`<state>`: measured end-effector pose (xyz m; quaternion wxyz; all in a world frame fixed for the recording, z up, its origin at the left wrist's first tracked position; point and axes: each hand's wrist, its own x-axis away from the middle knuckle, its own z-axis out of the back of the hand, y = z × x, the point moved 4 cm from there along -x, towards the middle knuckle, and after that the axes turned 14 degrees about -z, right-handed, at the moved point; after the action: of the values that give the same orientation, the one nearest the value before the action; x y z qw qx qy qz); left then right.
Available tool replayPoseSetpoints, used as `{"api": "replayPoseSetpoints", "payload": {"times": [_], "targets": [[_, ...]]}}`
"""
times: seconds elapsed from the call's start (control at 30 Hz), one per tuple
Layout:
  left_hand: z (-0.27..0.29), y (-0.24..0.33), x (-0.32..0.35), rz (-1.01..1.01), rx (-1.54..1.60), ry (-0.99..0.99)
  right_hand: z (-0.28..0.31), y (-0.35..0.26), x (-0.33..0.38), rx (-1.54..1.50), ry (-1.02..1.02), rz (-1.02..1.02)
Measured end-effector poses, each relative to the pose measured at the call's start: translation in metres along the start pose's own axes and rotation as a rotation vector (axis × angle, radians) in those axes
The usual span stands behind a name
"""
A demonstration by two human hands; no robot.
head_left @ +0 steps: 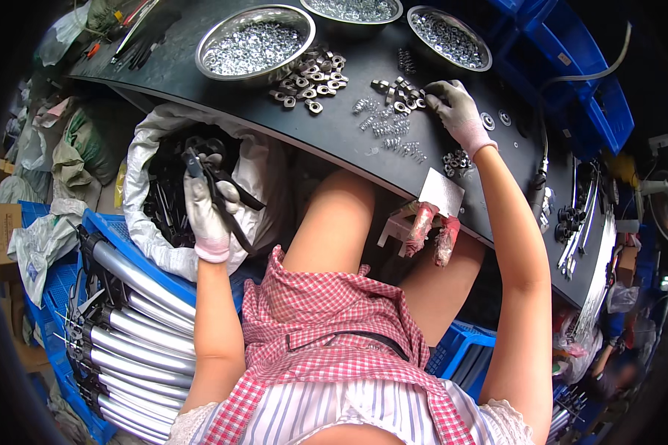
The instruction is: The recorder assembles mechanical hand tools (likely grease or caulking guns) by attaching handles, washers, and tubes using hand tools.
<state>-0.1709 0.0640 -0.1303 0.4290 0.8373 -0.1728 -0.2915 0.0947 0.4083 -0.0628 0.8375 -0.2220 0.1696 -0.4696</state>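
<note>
Over the white sack [142, 159] at the left, my gloved left hand [209, 211] is closed around long black plastic parts [239, 231]; their exact kind is unclear. On the dark table, my gloved right hand [456, 115] has its thumb and fingers drawn together beside a small cluster of metal clamp-like pieces [401, 96]. Whatever its fingertips pinch is too small or hidden to name. Loose coil springs [390, 127] lie left of that hand, and a larger pile of the metal pieces [312, 80] sits farther left.
Metal bowls of small hardware [203, 53] [487, 63] stand along the table's far side. Blue bins [605, 111] are at the right. A small metal block with wrapped red legs [441, 193] sits at the table's near edge. Silver tubes [137, 334] fill a blue crate at lower left.
</note>
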Motion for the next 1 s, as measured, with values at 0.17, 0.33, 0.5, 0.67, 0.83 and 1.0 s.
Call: {"api": "replayPoseSetpoints", "payload": {"times": [0.17,0.33,0.5,0.67,0.83,1.0], "targets": [[-0.055,0.037,0.011,0.041,-0.059,-0.250,0.000,0.011,-0.009,0.044,0.155,-0.146],[-0.074,0.081,0.029,-0.175,-0.445,-0.476,-0.012,0.002,-0.008,0.134,0.158,-0.082],[-0.113,0.101,0.030,-0.604,-0.711,-0.677,0.001,0.030,-0.007,0.291,0.284,0.023],[-0.125,0.108,0.043,-0.642,-0.789,-0.834,0.047,-0.039,0.062,-0.475,0.196,0.003],[-0.148,0.121,0.066,-0.816,-0.867,-1.078,0.079,-0.157,0.201,-0.233,0.240,0.623],[-0.172,0.121,0.083,-0.929,-0.643,-1.174,0.083,-0.164,0.243,-0.089,0.315,0.614]]}}
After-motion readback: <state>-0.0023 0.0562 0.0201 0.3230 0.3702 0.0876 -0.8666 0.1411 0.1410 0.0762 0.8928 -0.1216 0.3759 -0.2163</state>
